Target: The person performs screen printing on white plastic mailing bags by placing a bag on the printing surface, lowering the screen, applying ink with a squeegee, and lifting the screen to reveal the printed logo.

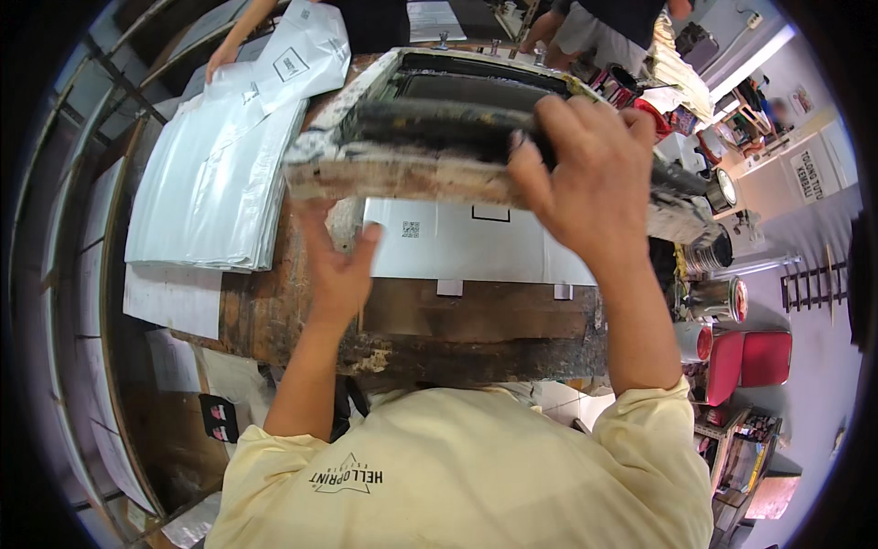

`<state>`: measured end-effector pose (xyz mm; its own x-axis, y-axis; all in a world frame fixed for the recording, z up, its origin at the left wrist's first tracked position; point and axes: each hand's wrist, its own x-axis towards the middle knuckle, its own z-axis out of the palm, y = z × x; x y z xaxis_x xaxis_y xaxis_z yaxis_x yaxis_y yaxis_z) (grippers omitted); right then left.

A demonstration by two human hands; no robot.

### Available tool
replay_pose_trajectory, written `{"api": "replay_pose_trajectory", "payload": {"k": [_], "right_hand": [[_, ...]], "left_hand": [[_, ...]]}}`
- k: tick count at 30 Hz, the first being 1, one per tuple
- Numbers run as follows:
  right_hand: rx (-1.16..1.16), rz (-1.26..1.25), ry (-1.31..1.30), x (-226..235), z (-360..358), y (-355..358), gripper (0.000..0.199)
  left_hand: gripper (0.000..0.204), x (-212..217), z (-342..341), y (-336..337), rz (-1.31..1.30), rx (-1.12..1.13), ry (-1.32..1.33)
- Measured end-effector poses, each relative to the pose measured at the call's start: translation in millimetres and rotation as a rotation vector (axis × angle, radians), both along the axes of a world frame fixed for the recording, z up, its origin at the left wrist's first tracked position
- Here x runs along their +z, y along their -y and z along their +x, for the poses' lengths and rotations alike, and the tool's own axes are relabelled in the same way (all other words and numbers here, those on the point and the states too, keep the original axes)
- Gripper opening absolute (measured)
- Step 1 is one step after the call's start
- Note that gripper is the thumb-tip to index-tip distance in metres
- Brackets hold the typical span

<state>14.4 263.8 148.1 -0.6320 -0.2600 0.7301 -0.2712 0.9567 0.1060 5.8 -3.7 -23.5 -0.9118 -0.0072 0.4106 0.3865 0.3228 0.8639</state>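
A screen-printing frame (pixel 402 176) with paint-stained wooden edges is tilted, its near edge raised above the table. My right hand (pixel 599 174) is closed round a dark squeegee (pixel 439 128) lying across the frame; motion blurs it and its handle is mostly covered. By the frame's near left corner is my left hand (pixel 338 274), thumb and fingers apart. Its fingertips reach the frame's lower edge, where they are partly hidden. Below the frame lies a white plastic sheet (pixel 439 252) printed with a square code and part of a black outline.
A thick stack of white plastic bags (pixel 201 183) stands on the worn wooden table (pixel 476 320) to the left. Another person's hand (pixel 219 59) touches a bag there. Paint cans (pixel 718 299) line the right side, near a red chair (pixel 764 359). Metal racking (pixel 59 274) borders the left.
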Motion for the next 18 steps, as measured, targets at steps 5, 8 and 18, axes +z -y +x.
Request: {"api": "replay_pose_trajectory", "payload": {"k": [5,8,18], "right_hand": [[-0.038,0.027,0.066,28.3,-17.4,-2.8,0.028],[-0.045,0.041,0.067,41.4,-29.9,-6.2,0.032],[-0.057,-0.425,0.135,92.2,-45.2,25.0,0.032]], "left_hand": [[0.107,-69.1,59.6,-7.9,-1.047,0.026,0.130],[0.109,-77.9,66.3,-13.9,-1.009,-0.050,0.213],[0.067,-1.1,-9.6,-66.5,-0.475,-0.043,-0.067]]}}
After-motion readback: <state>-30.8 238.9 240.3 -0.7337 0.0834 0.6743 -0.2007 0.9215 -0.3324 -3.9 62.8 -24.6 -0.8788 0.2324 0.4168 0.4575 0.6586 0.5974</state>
